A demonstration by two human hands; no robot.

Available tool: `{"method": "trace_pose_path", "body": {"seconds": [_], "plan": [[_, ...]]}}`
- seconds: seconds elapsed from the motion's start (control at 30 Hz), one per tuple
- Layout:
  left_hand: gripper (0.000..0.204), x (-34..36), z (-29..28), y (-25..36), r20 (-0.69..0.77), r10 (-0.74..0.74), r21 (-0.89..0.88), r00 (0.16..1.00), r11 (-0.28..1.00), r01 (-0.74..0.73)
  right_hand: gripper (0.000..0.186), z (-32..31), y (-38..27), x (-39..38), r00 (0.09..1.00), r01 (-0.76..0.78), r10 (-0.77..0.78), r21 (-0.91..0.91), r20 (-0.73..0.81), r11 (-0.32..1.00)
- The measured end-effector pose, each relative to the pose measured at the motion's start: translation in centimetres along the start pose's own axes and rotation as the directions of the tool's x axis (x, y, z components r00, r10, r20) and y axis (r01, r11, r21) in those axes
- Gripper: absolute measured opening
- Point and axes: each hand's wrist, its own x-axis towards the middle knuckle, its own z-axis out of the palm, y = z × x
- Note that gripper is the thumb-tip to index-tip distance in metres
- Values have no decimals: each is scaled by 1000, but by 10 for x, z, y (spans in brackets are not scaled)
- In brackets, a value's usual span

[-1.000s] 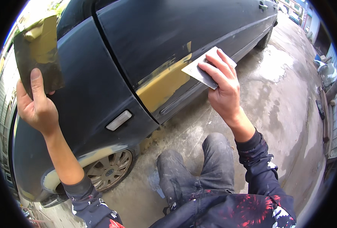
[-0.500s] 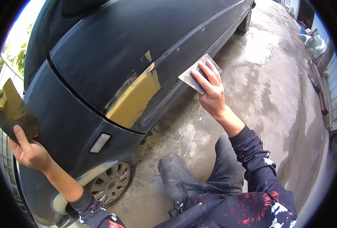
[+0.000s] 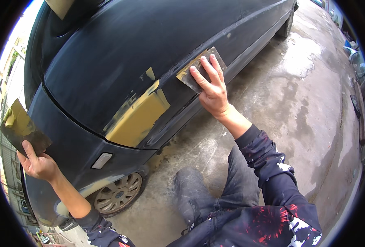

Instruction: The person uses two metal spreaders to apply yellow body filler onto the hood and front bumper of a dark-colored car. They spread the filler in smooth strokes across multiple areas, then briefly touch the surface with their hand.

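My left hand [image 3: 40, 165] grips a thin dark plate [image 3: 30, 138] by its lower end, thumb on top; a lump of yellow body filler [image 3: 19, 119] sits on its far part. My right hand [image 3: 213, 94] holds a flat grey filler spreader [image 3: 185, 78], fingers spread over its face. Yellow filler lines the spreader's far left edge, which lies over the lower side of the dark car door [image 3: 120, 57]; whether it touches cannot be told. To the left of the spreader, a broad yellow filler patch [image 3: 139, 117] covers the door's lower corner, with a small dab [image 3: 150, 73] above it.
Below the patch are the car's side lamp [image 3: 102, 160] and wheel [image 3: 118, 193]. Wet concrete ground [image 3: 281, 94] runs along the car's right side. Assorted items [image 3: 357, 61] line the far right edge. A tan piece [image 3: 60, 6] shows at the top left.
My right hand has brought the spreader leftward, from beyond the car's lower edge to over the door. The left hand still holds the plate. The whole view has shifted slightly.
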Motion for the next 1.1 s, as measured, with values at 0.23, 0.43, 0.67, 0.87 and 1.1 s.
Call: {"method": "trace_pose_path", "body": {"seconds": [0.23,0.43,0.67,0.87,1.1], "plan": [[26,2,-5,-5,7,47,-15,999,999,-46,64,-16,-1,1,1000,19,-19,-14,-17,1000],[23,8,-21,-14,33,9,-33,999,999,-8,67,0,-1,7,1000,15,-15,-12,-2,1000],[26,7,-22,-13,58,10,-70,998,998,-6,65,-11,-3,-10,997,-15,17,-30,70,999],[26,7,-18,-11,43,27,-66,999,998,-24,67,-8,-6,7,999,-39,39,-18,18,999],[26,9,-23,-14,13,56,15,998,998,-56,72,0,-8,-9,999,-41,41,-11,25,999]]}}
